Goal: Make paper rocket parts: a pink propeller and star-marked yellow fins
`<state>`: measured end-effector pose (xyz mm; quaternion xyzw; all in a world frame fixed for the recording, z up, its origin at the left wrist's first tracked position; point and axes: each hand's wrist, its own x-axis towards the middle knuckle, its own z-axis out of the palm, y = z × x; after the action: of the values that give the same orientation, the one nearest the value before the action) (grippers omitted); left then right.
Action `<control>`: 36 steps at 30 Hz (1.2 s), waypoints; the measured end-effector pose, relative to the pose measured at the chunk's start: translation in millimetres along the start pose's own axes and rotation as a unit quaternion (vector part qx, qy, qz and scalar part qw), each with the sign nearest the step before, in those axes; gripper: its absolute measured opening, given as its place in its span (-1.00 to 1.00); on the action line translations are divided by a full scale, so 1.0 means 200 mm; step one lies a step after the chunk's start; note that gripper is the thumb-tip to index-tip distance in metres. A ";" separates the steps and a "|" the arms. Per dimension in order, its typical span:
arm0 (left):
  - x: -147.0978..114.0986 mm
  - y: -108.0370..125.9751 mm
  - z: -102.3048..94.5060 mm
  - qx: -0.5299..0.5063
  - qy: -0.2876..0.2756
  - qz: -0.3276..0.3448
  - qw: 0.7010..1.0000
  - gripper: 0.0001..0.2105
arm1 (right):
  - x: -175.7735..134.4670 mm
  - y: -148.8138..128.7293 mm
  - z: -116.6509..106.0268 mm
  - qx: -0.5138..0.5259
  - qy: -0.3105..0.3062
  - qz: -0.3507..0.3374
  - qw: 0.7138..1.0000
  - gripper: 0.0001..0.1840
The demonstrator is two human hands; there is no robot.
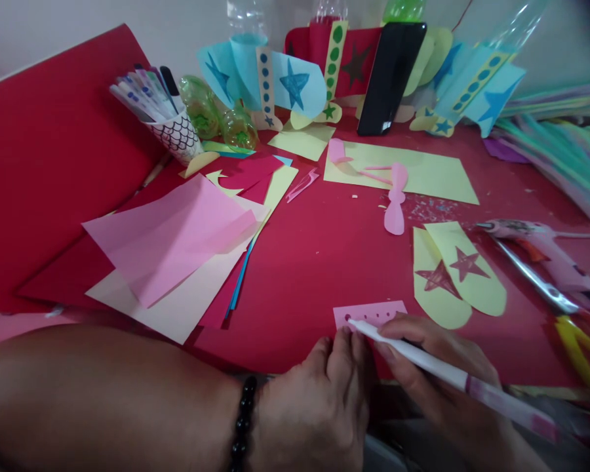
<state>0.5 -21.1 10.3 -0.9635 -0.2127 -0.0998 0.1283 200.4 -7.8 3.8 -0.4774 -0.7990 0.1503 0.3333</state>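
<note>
A small pink paper strip (370, 315) lies near the table's front edge, with a row of dark dots drawn along it. My right hand (437, 373) is closed round a white felt-tip pen (423, 359) with a pinkish rear end, its tip at the leftmost dot. Stretched-out fingers of my left hand (319, 400) press on the strip's lower edge; a black bead bracelet circles that wrist. Right of the strip are two yellow paper wing shapes (465, 269) bearing brown-red stars. Farther back sits a pink paper cutout (396, 200) with rounded ends.
Coloured paper sheets (172, 239) are piled at left, near a cup of pens (174, 134). Bottle-and-paper models (275, 78) and a leaning phone (392, 78) stand behind. A glue gun (550, 246), scissors (577, 354) and pipe cleaners (555, 154) lie at right.
</note>
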 end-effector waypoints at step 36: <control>0.00 0.00 -0.01 0.000 -0.010 0.001 1.000 -0.64 | -0.01 0.00 -0.02 -0.019 0.017 0.043 0.999 -0.92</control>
<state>-0.6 -21.4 11.6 -0.9647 -0.2127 -0.0901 0.1264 203.2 -10.3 5.5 -0.5200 -0.7748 0.1407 0.3310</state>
